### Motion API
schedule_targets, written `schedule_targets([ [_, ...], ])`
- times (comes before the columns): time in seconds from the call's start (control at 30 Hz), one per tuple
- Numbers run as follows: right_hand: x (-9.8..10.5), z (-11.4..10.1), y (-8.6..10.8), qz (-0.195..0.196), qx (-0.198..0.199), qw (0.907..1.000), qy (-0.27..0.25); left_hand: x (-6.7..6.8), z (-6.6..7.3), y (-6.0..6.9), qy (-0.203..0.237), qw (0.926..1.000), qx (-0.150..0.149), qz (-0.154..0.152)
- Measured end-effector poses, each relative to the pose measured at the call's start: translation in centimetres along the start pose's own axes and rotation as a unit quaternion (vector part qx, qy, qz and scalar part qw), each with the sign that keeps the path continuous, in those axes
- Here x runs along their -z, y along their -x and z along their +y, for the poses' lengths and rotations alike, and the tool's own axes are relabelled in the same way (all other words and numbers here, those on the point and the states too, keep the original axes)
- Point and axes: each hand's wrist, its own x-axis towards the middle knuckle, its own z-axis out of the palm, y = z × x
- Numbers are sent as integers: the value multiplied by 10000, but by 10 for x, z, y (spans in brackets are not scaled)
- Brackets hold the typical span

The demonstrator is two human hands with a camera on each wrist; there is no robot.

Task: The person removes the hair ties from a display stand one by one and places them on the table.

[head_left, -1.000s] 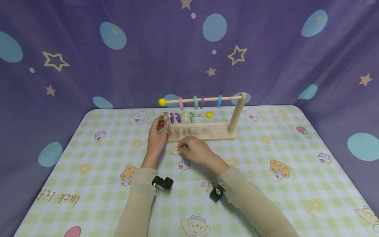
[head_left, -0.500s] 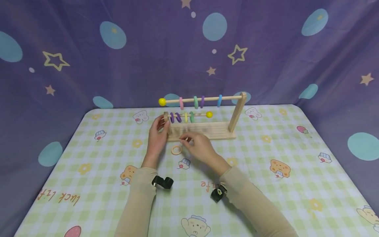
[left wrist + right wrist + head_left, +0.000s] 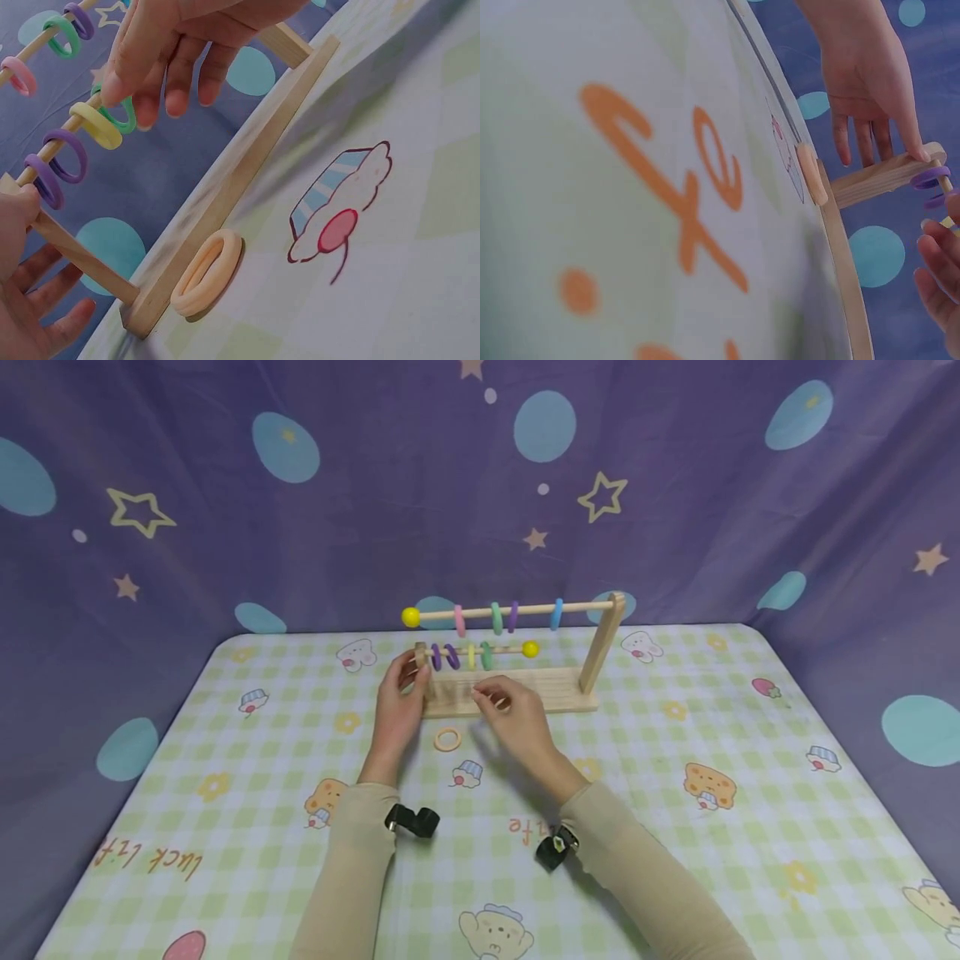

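Head view, left grip: my left grip, closed on the short post of the wooden ring stand, near its top.
Head view, right grip: my right grip, partly open, fingers bent, thumb tip near the forefinger; it holds nothing that I can see; placed at the front of the base.
Head view, loose item: one pale orange ring, flat on the desk, just in front of the base, between my grips.
Head view, upper rod: from my left, yellow ball, pink ring, upper green ring, upper purple ring, blue ring; right end set in the tall post.
Head view, lower rod: from the short post, two lower purple rings, lower yellow ring, lower green ring, yellow end ball.
Head view, backdrop: purple cloth, stars and blue spots.
Left wrist view, left grip: thumb at the short post beside the lower rod.
Left wrist view, right grip: thumb tip overlaps the lower green ring; contact, I cannot tell; other fingers loose.
Left wrist view, desk: cupcake print near the pale orange ring.
Right wrist view, left grip: thumb tip against the short post's upper end.
Right wrist view, right grip: partly in view, fingers gently bent.
Right wrist view, desk: orange lettering.
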Motion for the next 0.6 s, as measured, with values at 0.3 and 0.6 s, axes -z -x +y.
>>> schedule_targets([
  [0.3,7,6,-5,588,46,9982,-124,-1,0,0,-27,10000,-22,38],
  [0.6,11,6,-11,807,-314,9958,-295,-1,2,1,-32,10000,1,66],
])
